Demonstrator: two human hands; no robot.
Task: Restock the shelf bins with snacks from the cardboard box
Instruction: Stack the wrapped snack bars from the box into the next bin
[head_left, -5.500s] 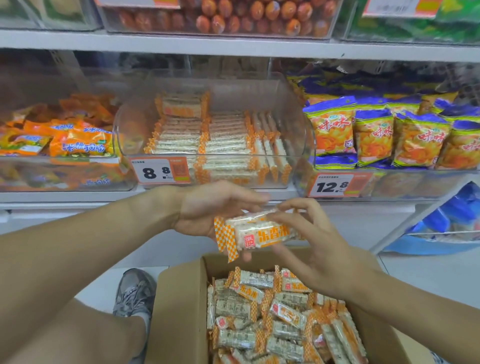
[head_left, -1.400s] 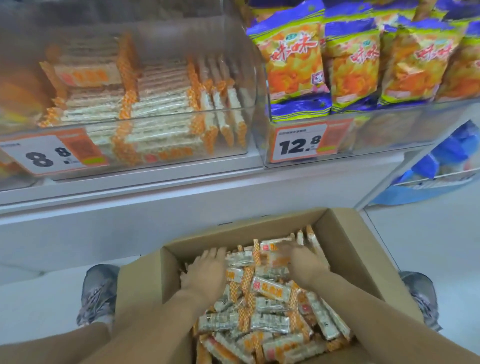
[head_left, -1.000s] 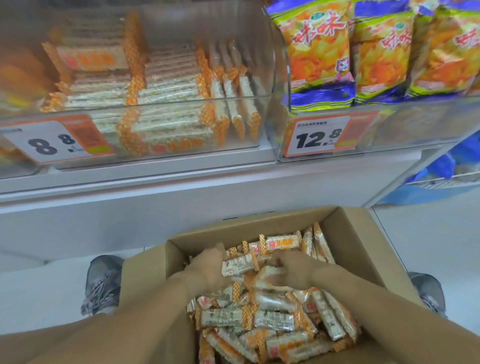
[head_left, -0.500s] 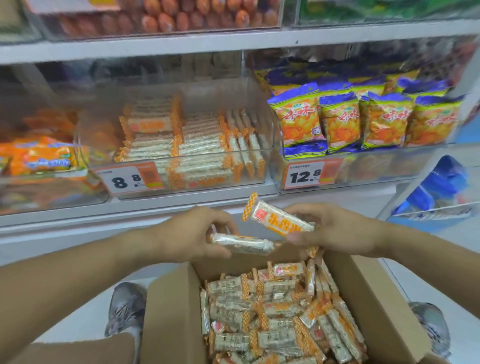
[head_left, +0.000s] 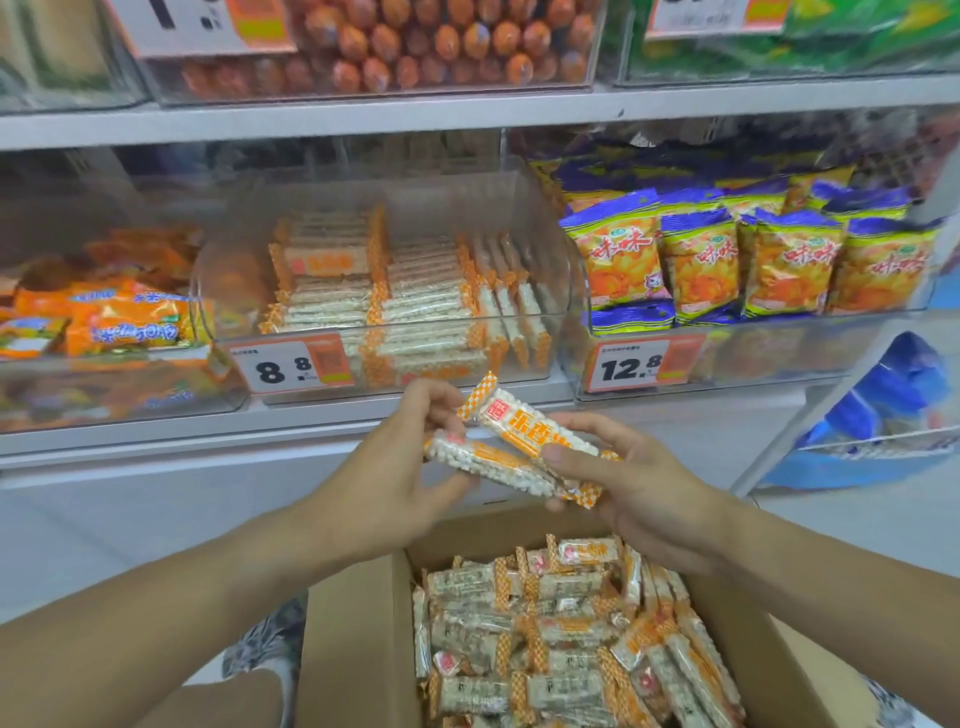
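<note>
Two orange-white snack bars (head_left: 519, 447) above open cardboard box (head_left: 358, 639)

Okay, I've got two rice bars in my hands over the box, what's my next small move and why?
Probably lift both rice bars into the clear bin tagged 8.8: your left hand and right hand grip them just below it, and it holds matching packets.

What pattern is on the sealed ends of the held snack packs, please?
Orange-and-white checks on the snack packs, seen clearly in the head view.
</note>
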